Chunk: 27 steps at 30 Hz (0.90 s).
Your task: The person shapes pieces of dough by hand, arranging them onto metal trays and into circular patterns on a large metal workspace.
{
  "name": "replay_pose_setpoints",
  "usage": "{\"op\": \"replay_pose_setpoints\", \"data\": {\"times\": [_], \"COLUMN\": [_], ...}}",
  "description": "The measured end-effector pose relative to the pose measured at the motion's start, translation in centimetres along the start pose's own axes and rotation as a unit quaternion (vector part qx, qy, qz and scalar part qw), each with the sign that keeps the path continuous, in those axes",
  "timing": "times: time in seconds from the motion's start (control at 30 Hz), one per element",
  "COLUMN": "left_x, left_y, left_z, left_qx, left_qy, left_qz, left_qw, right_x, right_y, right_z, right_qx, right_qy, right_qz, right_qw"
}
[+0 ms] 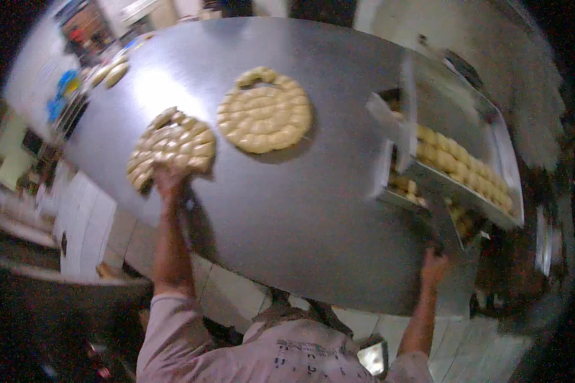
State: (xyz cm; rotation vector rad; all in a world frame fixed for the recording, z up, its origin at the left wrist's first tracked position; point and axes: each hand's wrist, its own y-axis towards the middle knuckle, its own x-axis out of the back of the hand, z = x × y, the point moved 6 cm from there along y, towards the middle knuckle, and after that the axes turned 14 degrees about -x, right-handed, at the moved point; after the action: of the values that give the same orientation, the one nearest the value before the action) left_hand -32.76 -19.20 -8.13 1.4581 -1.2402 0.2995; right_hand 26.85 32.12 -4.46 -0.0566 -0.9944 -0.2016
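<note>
My left hand (170, 180) rests on the near edge of a round slab of pale dough (172, 145) marked into many rounded pieces. Its fingers look spread over the dough, though blur softens them. To the right of it lies a second such dough round (265, 115), with a gap near its far edge; neither hand touches it. At the table's right side my right hand (434, 265) is closed around the dark handle of a broad-bladed knife (445, 220). The grey blade points away from me, beside the trays, and its outline is partly blurred.
A metal tray (506, 137) holding rows of dough pieces (463, 167) stands at the right of the grey metal table (287, 223). Smaller trays with dough show below it. Long dough pieces (112, 71) lie at the far left edge. Tiled floor (230, 287) shows near me.
</note>
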Motion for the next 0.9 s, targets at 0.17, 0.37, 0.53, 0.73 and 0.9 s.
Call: {"op": "replay_pose_setpoints", "data": {"times": [0.17, 0.37, 0.53, 0.73, 0.9], "left_x": [4.1, 7.8, 7.9, 8.7, 10.9], "left_y": [-7.1, -12.9, -14.2, -15.9, -15.8], "left_z": [-6.1, -27.1, -36.4, -39.4, -36.4], "left_qx": [0.200, 0.135, 0.183, 0.202, 0.218], "left_qy": [-0.465, -0.568, -0.709, -0.662, -0.669], "left_qz": [0.046, 0.194, 0.291, 0.282, 0.212], "left_qw": [0.861, 0.788, 0.615, 0.665, 0.679], "right_x": [6.3, 5.0, 6.5, 9.1, 13.7], "right_y": [-4.3, -1.4, 1.2, -1.4, 5.3], "right_z": [-2.4, -0.4, -4.9, -2.3, -1.3], "right_qx": [0.347, 0.282, 0.329, 0.348, 0.083], "right_qy": [-0.036, 0.013, 0.004, 0.016, 0.218], "right_qz": [-0.021, 0.020, 0.076, 0.088, 0.435], "right_qw": [0.937, 0.959, 0.941, 0.933, 0.870]}}
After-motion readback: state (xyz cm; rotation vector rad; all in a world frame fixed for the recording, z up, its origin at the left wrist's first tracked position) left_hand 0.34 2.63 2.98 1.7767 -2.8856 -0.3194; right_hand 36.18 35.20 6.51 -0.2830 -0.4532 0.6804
